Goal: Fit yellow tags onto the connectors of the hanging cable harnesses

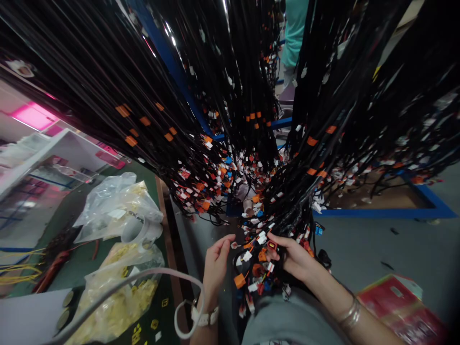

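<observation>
My right hand (293,256) reaches into a hanging bundle of black wire harnesses (291,201), its fingers closed around a red connector (272,245) with a yellow inside. To the left of the bundle is my left hand (216,258), thumb and forefinger drawn together. Whether a small part sits between those fingertips cannot be made out. Just beside them hangs a small pale connector (234,245). Many white connectors (262,237), orange connectors (239,280) and some blue ones dangle from the wire ends between my hands.
On the left, a green table (120,330) bears plastic bags of yellow parts (122,292), a white tape roll (142,230) and a grey hose (151,271). More harnesses hang from a blue frame (381,212). Red packaging (398,306) lies lower right. A person in teal (295,33) stands behind.
</observation>
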A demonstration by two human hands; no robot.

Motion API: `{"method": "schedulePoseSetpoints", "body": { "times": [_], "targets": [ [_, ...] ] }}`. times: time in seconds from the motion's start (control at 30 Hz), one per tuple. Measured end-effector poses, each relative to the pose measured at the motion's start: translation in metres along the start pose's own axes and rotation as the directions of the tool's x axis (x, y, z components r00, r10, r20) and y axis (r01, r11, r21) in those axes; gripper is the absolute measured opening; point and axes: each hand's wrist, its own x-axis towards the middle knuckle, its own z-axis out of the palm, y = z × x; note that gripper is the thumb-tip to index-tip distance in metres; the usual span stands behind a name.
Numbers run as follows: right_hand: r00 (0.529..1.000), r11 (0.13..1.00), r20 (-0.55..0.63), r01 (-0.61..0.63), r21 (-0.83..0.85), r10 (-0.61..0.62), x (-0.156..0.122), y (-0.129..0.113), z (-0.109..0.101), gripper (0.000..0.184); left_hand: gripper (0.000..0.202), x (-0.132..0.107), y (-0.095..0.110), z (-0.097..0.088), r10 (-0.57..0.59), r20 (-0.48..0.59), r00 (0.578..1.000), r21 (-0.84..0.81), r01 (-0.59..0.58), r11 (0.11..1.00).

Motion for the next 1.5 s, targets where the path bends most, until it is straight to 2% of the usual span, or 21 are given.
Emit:
{"method": "schedulePoseSetpoints", "body": {
  "times": [0.17,0.27,0.33,0.43,0.53,0.63,0.73,0.8,0.9,1.0,1.13,1.27,1.33,1.4,1.5],
  "targets": [
    [0.992,0.999,0.122,0.007,0.040,-0.012,-0.012,-0.022,0.006,0.032,0.040,0.000,-0.001,-0.003,-0.085,0.019,0.996,-0.096,0.087,0.992],
    [0.977,0.997,0.212,0.024,0.072,-0.039,-0.014,-0.029,0.006,0.030,0.043,0.000,-0.005,0.001,-0.167,0.081,0.983,-0.262,0.183,0.948],
    [0.973,0.996,0.227,0.025,0.090,-0.045,-0.009,-0.030,0.003,0.026,0.048,0.000,-0.010,0.006,-0.242,0.171,0.955,-0.427,0.294,0.855],
    [0.975,0.993,0.222,0.006,0.119,-0.032,0.001,-0.028,-0.001,0.021,0.059,-0.003,-0.015,0.013,-0.299,0.368,0.880,-0.619,0.472,0.628],
    [0.973,0.991,0.230,-0.024,0.128,-0.006,0.008,-0.027,-0.005,0.020,0.059,-0.005,-0.015,0.015,-0.236,0.499,0.834,-0.692,0.548,0.470],
    [0.977,0.994,0.214,-0.043,0.100,0.021,0.011,-0.027,-0.009,0.026,0.056,-0.007,-0.015,0.011,-0.151,0.590,0.793,-0.698,0.595,0.399],
    [0.990,0.997,0.129,-0.061,0.051,0.054,0.014,-0.027,-0.014,0.035,0.058,-0.009,-0.014,0.005,-0.118,0.664,0.739,-0.659,0.652,0.374],
    [0.997,0.998,0.066,-0.041,0.041,0.039,0.017,-0.027,-0.016,0.033,0.063,-0.010,-0.013,0.002,-0.113,0.689,0.715,-0.638,0.674,0.373],
    [1.000,0.999,0.008,0.020,0.046,-0.021,0.020,-0.026,-0.016,0.025,0.072,-0.012,-0.009,0.000,-0.106,0.697,0.709,-0.640,0.681,0.355],
    [0.999,0.998,-0.017,0.041,0.047,-0.040,0.020,-0.025,-0.016,0.024,0.073,-0.012,-0.007,0.000,-0.114,0.693,0.712,-0.650,0.686,0.327],
    [1.000,0.999,0.002,0.010,0.033,-0.010,0.019,-0.022,-0.018,0.033,0.068,-0.012,-0.007,0.000,-0.145,0.685,0.714,-0.646,0.687,0.333],
    [0.999,0.997,0.034,-0.025,0.069,0.023,0.018,-0.021,-0.018,0.038,0.061,-0.014,-0.009,0.004,-0.202,0.627,0.753,-0.640,0.645,0.418],
    [0.999,0.994,0.041,-0.033,0.102,0.029,0.019,-0.021,-0.017,0.038,0.056,-0.016,-0.011,0.007,-0.247,0.550,0.798,-0.626,0.589,0.510],
    [0.999,0.991,0.047,-0.032,0.129,0.026,0.020,-0.020,-0.017,0.037,0.053,-0.018,-0.013,0.011,-0.293,0.450,0.843,-0.564,0.523,0.639],
    [0.998,0.989,0.051,-0.030,0.142,0.023,0.023,-0.019,-0.017,0.037,0.062,-0.022,-0.020,0.018,-0.331,0.315,0.889,-0.401,0.441,0.803]
  ]
}}
